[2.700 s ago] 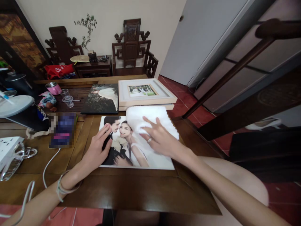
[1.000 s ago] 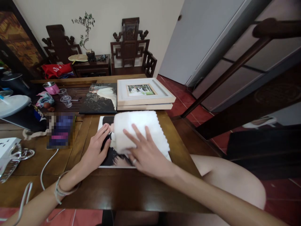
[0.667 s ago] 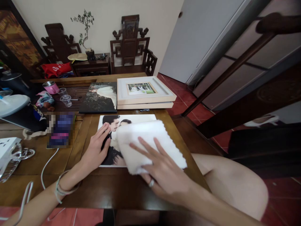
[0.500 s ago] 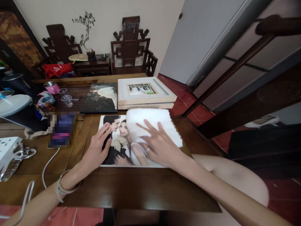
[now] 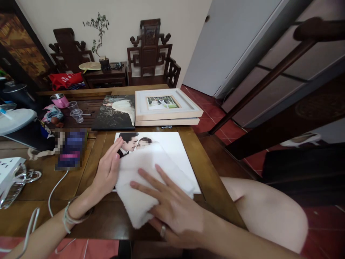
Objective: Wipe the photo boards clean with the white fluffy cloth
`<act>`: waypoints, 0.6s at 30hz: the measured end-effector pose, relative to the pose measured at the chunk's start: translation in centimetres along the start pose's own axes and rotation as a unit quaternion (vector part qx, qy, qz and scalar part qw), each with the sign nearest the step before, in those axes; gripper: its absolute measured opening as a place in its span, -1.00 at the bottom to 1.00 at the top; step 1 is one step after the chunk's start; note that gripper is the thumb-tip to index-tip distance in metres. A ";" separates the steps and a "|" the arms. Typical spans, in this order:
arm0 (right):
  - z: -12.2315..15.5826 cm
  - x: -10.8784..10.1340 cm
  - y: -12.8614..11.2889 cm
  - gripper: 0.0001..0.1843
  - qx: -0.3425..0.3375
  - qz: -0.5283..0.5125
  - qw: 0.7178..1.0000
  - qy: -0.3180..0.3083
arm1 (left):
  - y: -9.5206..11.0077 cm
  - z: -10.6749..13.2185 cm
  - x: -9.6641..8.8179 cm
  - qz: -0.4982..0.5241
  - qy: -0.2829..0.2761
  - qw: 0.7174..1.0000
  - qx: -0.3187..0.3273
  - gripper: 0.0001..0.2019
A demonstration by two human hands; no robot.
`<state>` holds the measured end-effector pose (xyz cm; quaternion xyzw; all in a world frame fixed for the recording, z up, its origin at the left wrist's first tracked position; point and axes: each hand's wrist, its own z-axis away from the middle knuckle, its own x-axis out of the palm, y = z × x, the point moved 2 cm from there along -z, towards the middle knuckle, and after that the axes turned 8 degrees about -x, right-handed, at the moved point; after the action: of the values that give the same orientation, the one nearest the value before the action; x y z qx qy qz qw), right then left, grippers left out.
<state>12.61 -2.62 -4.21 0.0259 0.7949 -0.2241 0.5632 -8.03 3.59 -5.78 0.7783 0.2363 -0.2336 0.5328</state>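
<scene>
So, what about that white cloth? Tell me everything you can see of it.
The white cloth looks soft and fluffy, like towelling. It lies slanted across the photo print, covering much of the picture, and one corner reaches past the print's near edge over the wooden table. The right hand rests on it, fingers spread. The left hand is right beside its left edge; whether they touch is unclear.

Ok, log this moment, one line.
left hand: at photo, left edge | right hand: spread on cloth | cloth: partly covering photo, past near edge
</scene>
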 end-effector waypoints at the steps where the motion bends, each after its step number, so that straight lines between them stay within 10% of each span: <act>1: 0.7 -0.4 0.2 -0.74 0.014 -0.006 1.000 0.002 | 0.0 0.1 0.3 -0.014 -0.014 1.000 0.000 -0.56; 8: 1.7 -2.9 5.1 -0.66 0.160 0.009 0.986 0.037 | -0.4 0.2 1.1 -0.086 -0.050 0.995 0.022 -0.58; 18: -8.7 -3.6 7.5 -0.58 0.196 -0.161 0.966 0.044 | -0.2 0.0 1.0 -0.111 -0.039 0.992 0.042 -0.66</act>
<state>8.40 8.24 -1.03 0.0168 0.7533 -0.4619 0.4679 -7.36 3.81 -6.59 0.7594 0.2897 -0.3314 0.4791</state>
